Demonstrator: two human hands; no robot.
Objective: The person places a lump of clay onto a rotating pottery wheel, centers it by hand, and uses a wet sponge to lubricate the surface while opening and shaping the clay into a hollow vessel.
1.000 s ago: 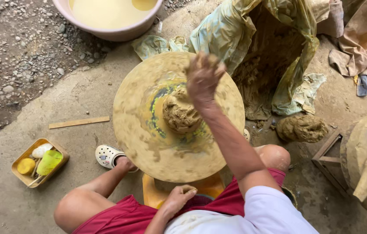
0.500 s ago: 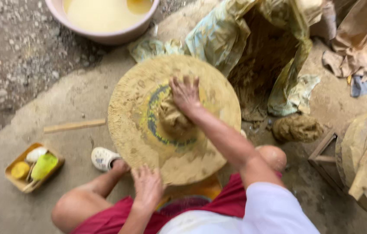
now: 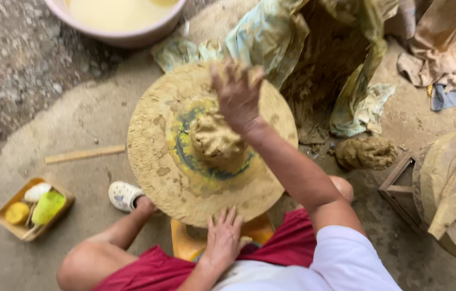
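The person wore a white shirt with short sleeves, so both arms were bare. The shorts were red and stopped above the knees, leaving the legs bare too. One foot had a white clog with small holes on top. The right hand was smeared with wet, muddy clay. The left hand looked much cleaner.

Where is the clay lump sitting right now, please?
In the head view, the clay lump sits at the centre of the wheel, just below the raised right hand.
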